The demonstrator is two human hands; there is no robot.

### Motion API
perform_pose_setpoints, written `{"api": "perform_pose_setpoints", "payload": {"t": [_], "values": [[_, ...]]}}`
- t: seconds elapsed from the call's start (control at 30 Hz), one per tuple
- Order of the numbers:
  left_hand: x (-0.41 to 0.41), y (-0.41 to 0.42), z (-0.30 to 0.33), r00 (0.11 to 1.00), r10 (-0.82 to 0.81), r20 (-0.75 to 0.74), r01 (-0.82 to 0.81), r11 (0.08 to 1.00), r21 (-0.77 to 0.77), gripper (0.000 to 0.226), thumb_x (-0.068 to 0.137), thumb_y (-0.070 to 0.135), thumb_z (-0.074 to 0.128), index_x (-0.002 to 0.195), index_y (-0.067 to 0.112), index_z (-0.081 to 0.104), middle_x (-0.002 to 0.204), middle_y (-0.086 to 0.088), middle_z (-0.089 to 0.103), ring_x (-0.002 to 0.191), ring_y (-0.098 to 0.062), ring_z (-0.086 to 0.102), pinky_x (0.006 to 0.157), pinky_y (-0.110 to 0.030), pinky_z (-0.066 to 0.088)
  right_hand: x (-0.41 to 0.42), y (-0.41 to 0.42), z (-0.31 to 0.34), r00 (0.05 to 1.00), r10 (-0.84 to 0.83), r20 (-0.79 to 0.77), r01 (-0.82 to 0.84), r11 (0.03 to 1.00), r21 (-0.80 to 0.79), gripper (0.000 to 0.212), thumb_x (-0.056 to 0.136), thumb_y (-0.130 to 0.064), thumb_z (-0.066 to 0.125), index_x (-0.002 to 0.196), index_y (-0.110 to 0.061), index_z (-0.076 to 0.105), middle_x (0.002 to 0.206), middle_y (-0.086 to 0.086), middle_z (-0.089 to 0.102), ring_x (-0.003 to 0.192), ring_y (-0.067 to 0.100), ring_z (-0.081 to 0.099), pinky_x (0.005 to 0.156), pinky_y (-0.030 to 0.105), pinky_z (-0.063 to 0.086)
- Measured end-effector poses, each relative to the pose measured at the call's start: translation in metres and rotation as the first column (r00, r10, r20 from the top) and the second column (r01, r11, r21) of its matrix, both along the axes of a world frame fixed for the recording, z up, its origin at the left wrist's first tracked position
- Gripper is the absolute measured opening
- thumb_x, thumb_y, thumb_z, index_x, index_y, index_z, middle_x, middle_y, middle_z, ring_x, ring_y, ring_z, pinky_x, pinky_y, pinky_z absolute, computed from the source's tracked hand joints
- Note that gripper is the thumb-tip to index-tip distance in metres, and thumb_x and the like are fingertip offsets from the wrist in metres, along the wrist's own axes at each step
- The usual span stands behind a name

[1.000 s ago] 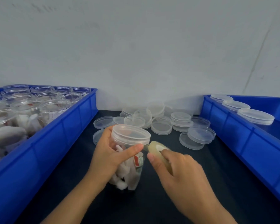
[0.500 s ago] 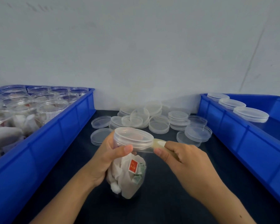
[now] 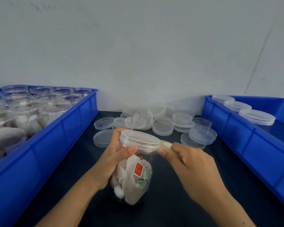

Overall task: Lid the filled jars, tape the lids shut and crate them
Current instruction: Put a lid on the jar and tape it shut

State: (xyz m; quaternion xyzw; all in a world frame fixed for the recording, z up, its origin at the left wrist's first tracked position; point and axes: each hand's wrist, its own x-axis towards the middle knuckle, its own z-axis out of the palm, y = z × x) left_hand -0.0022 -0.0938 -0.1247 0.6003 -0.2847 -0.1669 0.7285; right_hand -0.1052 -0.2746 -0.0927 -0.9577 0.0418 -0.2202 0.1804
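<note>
A clear plastic jar (image 3: 133,177) filled with white sachets and a red tag stands tilted on the dark table, a clear lid (image 3: 140,140) on it. My left hand (image 3: 111,159) grips the jar near its top, thumb pressed against the lid's rim. My right hand (image 3: 192,167) holds a roll of clear tape (image 3: 166,145) against the right side of the lid rim. A pile of loose clear lids (image 3: 162,122) lies behind the jar.
A blue crate (image 3: 56,140) at the left holds several filled open jars (image 3: 31,110). A second blue crate (image 3: 246,128) at the right holds three lidded jars (image 3: 256,116). A pale wall stands close behind the table.
The jar has turned and tipped in my left hand, showing its red tag. My right hand with the tape roll moved up to the lid's right rim.
</note>
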Motion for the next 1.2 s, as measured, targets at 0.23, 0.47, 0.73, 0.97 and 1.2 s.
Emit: {"api": "perform_pose_setpoints", "payload": {"t": [0.23, 0.47, 0.73, 0.97, 1.2], "values": [[-0.001, -0.007, 0.004, 0.989, 0.145, -0.034, -0.142, 0.986, 0.088, 0.044, 0.088, 0.058, 0.049, 0.109, 0.020, 0.053, 0.111, -0.010, 0.067, 0.092, -0.018, 0.069, 0.075, -0.027, 0.054, -0.001, 0.002, -0.003, 1.000, -0.024, -0.020, 0.024, 1.000, -0.011, 0.066, 0.070, -0.077, 0.005, 0.068, -0.024, 0.044, 0.057, -0.003, 0.049, 0.054, 0.012, 0.049, 0.053, 0.023, 0.040], [-0.023, -0.011, 0.001, 0.898, 0.314, 0.307, -0.349, 0.935, 0.065, 0.063, 0.074, 0.073, 0.056, 0.131, 0.055, 0.037, 0.118, 0.043, 0.053, 0.112, 0.015, 0.053, 0.084, -0.012, 0.048, -0.002, 0.017, -0.011, 0.999, -0.047, 0.006, 0.047, 0.998, -0.037, 0.063, 0.072, -0.073, -0.002, 0.065, -0.024, 0.037, 0.056, -0.004, 0.045, 0.051, 0.014, 0.044, 0.049, 0.022, 0.032], [-0.024, -0.013, 0.003, 0.795, 0.444, 0.413, -0.519, 0.851, 0.082, 0.085, 0.038, 0.068, 0.077, 0.114, 0.046, 0.045, 0.107, 0.035, 0.058, 0.099, 0.014, 0.057, 0.072, -0.014, 0.047, -0.004, 0.014, -0.009, 0.992, 0.108, 0.060, -0.104, 0.992, -0.069, 0.043, 0.084, -0.063, 0.008, 0.066, -0.029, 0.028, 0.057, -0.007, 0.042, 0.056, 0.014, 0.045, 0.055, 0.026, 0.036], [-0.010, -0.002, 0.008, 0.850, 0.347, 0.397, -0.416, 0.903, 0.103, 0.082, 0.044, 0.059, 0.081, 0.117, 0.035, 0.051, 0.107, 0.026, 0.065, 0.098, 0.005, 0.063, 0.075, -0.009, 0.050, -0.007, 0.007, 0.003, 0.990, 0.140, 0.026, -0.133, 0.976, -0.174, 0.035, 0.086, -0.060, 0.009, 0.070, -0.033, 0.025, 0.066, -0.010, 0.043, 0.061, 0.008, 0.044, 0.064, 0.025, 0.038], [0.002, 0.000, 0.007, 0.914, 0.223, 0.340, -0.274, 0.955, 0.110, 0.081, 0.048, 0.045, 0.085, 0.120, 0.024, 0.055, 0.110, 0.007, 0.069, 0.103, -0.010, 0.066, 0.083, -0.024, 0.055, -0.004, 0.002, 0.005, 0.990, 0.142, 0.024, -0.133, 0.965, -0.227, 0.029, 0.096, -0.051, 0.018, 0.087, -0.030, 0.037, 0.075, -0.012, 0.044, 0.073, 0.004, 0.042, 0.070, 0.025, 0.024]]}}
